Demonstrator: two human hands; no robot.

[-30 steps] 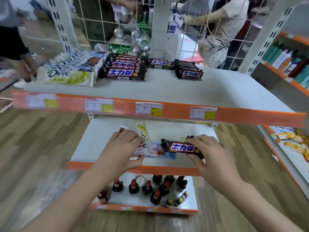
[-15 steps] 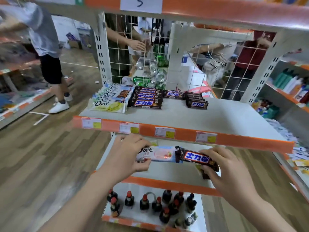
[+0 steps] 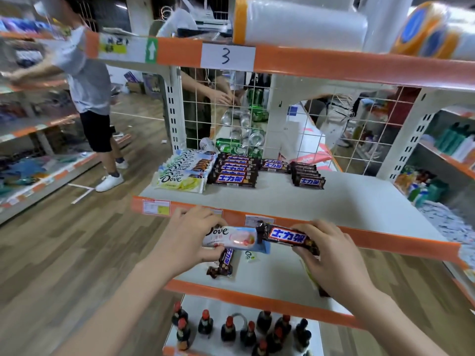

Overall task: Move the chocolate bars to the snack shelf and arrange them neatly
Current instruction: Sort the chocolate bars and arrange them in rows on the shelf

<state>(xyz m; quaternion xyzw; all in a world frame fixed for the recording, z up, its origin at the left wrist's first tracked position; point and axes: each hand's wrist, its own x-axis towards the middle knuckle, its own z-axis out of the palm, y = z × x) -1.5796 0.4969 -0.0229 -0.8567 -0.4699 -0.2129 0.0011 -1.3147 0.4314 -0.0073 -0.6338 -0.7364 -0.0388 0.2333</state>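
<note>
The left hand [image 3: 190, 237] is gripping the pink-and-white Dove bar [image 3: 232, 237] by its left end, fingers curled over the top and thumb underneath, while the right hand [image 3: 331, 255] is pinching the dark Snickers bar [image 3: 289, 237] at its right end. Both bars are being held level in the air, end to end and just overlapping, in front of the orange edge of the snack shelf [image 3: 347, 201]. On that shelf, a row of Dove bars [image 3: 183, 170] is lying at the back left, a stack of Snickers bars [image 3: 237, 169] is sitting just beside it, and a smaller Snickers stack [image 3: 307, 174] is lying further right. Below the hands, a loose Snickers bar [image 3: 223, 263] is lying on the lower shelf [image 3: 272, 276], and dark bottles [image 3: 228, 330] are standing on the bottom one
</note>
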